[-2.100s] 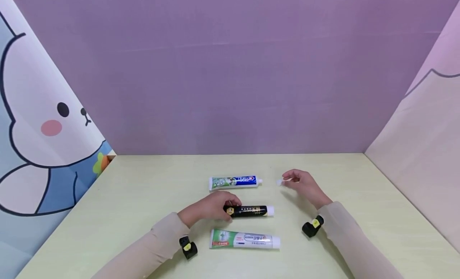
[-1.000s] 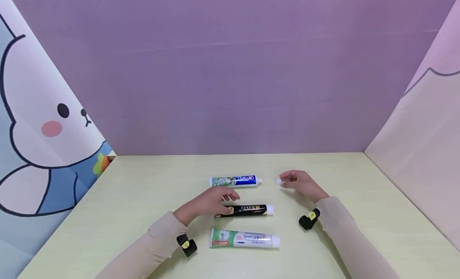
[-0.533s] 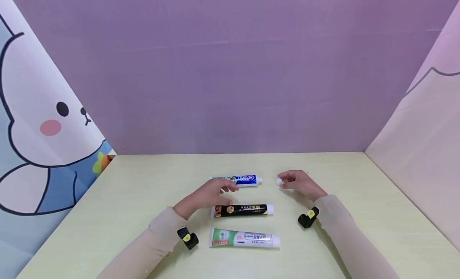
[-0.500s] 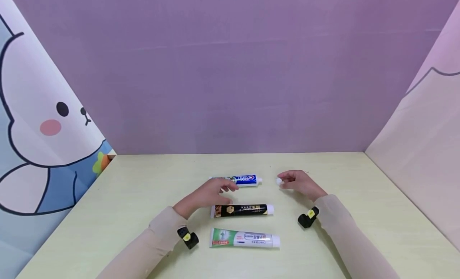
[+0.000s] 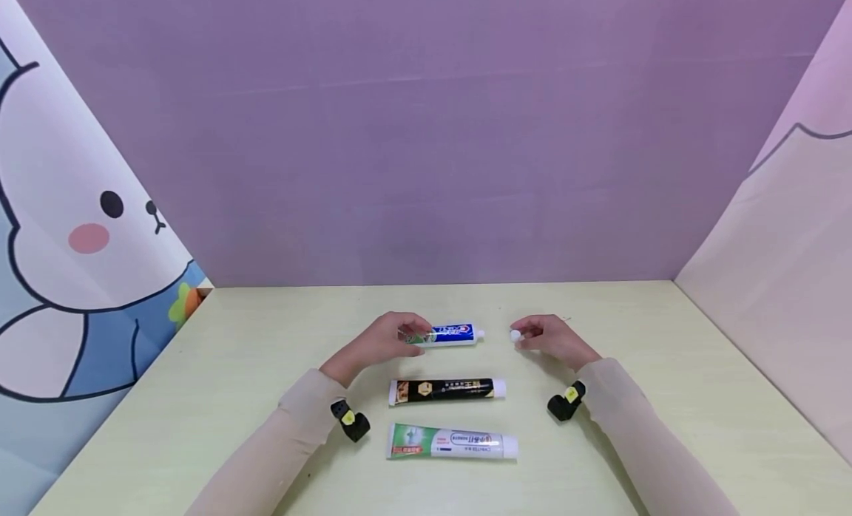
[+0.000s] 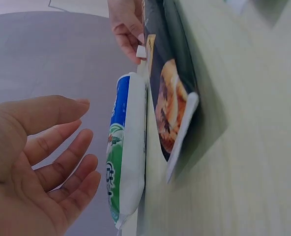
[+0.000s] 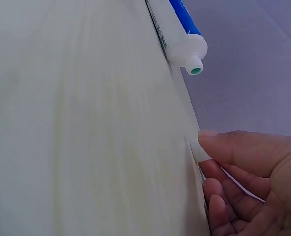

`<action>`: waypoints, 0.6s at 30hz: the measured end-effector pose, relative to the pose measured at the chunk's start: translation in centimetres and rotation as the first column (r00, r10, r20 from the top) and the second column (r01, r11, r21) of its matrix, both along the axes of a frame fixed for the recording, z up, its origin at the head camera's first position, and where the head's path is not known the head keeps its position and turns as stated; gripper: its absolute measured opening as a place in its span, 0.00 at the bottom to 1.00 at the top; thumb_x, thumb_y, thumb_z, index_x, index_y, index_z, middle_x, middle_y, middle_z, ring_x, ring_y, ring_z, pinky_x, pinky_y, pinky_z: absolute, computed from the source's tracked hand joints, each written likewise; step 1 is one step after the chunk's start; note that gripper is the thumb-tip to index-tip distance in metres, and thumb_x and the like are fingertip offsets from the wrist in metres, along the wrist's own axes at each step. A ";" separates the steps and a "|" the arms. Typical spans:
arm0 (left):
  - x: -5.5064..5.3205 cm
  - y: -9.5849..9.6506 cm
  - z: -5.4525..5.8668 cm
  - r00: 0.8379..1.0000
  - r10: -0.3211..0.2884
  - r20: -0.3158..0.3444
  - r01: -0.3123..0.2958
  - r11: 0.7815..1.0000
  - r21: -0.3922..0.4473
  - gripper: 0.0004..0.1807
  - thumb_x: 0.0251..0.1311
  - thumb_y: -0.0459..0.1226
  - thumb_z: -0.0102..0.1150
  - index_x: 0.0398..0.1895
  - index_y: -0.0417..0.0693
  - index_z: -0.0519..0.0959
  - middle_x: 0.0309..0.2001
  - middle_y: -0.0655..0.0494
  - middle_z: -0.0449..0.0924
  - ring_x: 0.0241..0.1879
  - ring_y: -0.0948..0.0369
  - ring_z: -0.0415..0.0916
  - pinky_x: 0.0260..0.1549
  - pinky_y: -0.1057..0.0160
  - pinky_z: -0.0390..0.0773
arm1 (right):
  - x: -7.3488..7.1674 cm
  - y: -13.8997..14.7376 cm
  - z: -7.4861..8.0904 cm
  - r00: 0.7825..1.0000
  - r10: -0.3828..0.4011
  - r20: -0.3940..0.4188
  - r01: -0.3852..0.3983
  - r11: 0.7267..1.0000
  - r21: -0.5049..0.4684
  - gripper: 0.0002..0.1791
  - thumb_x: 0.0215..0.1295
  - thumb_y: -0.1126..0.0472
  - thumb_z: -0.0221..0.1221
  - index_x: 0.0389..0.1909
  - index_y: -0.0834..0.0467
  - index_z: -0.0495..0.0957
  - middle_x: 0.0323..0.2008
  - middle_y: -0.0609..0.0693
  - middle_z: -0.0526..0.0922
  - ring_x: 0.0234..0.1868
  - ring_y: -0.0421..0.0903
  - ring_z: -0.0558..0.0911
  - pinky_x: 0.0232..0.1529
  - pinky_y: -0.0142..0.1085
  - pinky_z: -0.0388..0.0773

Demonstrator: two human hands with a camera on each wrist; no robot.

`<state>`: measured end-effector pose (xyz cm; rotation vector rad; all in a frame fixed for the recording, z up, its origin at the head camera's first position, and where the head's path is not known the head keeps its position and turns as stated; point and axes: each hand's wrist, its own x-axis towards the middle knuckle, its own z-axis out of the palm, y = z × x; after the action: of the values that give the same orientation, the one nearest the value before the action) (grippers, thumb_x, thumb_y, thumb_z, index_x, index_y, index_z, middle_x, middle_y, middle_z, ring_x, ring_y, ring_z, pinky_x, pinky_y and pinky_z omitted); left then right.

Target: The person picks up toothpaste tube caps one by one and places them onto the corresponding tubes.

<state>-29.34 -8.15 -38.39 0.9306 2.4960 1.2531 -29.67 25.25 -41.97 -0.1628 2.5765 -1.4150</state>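
Observation:
A blue, green and white toothpaste tube (image 5: 455, 334) lies farthest back on the table. Its nozzle is uncapped, with a green opening showing in the right wrist view. Over its tail end, my left hand (image 5: 382, 344) has thumb and fingers spread either side, overlapping it in the head view; the left wrist view shows a gap between the fingers and the tube (image 6: 130, 147). To the right of the nozzle, my right hand (image 5: 552, 338) pinches a small white cap (image 7: 199, 151) between thumb and fingers, close over the table.
A black toothpaste tube (image 5: 446, 389) with a white cap lies in the middle, and a green and white toothpaste tube (image 5: 459, 443) lies nearest the front. A purple wall panel (image 5: 439, 146) rises behind the table (image 5: 266, 316).
My left hand has released the black tube and moved back to the blue one. The right hand keeps the cap, having shifted slightly left.

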 end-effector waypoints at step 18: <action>-2.4 0.7 -0.3 0.989 0.133 0.059 -0.130 0.991 -0.044 0.18 0.52 0.29 0.65 0.49 0.38 0.78 0.48 0.46 0.79 0.47 0.54 0.73 0.51 0.55 0.72 | 0.2 -0.3 0.0 1.000 -0.029 -0.005 0.028 1.000 -0.005 0.17 0.56 0.67 0.64 0.48 0.64 0.77 0.36 0.51 0.76 0.38 0.46 0.71 0.39 0.34 0.69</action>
<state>-31.72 -7.45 -38.71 0.7174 2.5603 1.2438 -29.43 24.91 -42.01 -0.1310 2.5898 -1.4324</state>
